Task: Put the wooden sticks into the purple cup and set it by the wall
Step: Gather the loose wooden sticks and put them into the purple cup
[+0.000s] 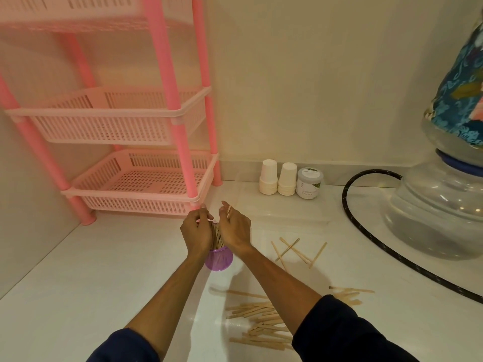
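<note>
A translucent purple cup [219, 259] stands upright on the white counter in the middle of the head view, with a bundle of wooden sticks [217, 239] standing in it. My left hand [196, 232] and my right hand [235, 228] close around the tops of those sticks from either side, above the cup's rim. A pile of loose wooden sticks [261, 318] lies on the counter near me, partly hidden by my right forearm. Several more sticks [295, 250] lie scattered to the right of the cup, and a few sticks [350, 292] lie further right.
A pink plastic rack [136, 178] with basket shelves stands in the left corner. Two stacks of white paper cups [277, 177] and a small jar [309, 182] sit by the back wall. A clear tray [282, 205], a black hose [358, 220] and a large water bottle [439, 210] are at the right.
</note>
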Tool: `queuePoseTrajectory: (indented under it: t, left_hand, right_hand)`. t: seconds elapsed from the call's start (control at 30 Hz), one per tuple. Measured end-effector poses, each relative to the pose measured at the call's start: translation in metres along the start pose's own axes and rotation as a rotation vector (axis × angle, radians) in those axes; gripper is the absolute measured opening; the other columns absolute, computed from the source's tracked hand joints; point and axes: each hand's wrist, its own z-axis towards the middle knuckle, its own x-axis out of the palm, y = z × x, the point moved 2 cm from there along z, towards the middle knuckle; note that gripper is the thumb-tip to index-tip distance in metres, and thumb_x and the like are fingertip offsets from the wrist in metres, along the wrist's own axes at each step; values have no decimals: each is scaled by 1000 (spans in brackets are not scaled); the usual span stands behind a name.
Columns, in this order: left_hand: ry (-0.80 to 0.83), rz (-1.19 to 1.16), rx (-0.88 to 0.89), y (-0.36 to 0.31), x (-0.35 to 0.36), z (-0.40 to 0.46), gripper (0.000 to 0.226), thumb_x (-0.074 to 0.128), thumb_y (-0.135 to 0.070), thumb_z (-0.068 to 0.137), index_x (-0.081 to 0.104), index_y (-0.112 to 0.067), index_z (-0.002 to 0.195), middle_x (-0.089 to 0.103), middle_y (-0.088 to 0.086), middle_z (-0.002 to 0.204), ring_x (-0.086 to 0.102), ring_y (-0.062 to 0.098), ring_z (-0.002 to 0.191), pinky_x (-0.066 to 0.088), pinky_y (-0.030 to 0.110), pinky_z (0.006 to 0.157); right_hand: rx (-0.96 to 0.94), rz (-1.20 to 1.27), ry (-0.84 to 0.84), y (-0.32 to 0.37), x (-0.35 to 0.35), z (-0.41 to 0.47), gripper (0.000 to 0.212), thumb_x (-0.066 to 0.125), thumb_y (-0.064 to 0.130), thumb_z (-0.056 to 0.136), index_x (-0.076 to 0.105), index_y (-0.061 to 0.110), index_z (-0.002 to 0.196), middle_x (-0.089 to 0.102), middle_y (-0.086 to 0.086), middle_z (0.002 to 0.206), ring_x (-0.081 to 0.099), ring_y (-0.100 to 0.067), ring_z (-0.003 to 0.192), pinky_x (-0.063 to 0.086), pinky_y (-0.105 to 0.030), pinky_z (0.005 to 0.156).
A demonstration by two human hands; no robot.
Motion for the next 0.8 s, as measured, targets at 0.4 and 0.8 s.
queuePoseTrajectory:
  t: [0.4,0.8]
  left_hand:
    - [-27,11,148,-11,4,-6,11,51,-22,95,58,-19,88,57,-6,96,54,3,90,49,47,87]
    - [505,337,606,-4,32,-98,17,56,-33,87,59,-18,95,54,-8,95,50,9,88,42,28,75]
  right_hand:
    - [-49,195,-197,-7,-28,-3,37,59,49,90,61,25,119,66,9,113,56,-8,108,38,-44,106]
    - [-80,-225,-113,-104,-133,-41,18,63,31,89,68,21,103,69,7,108,63,-9,96,48,-32,91]
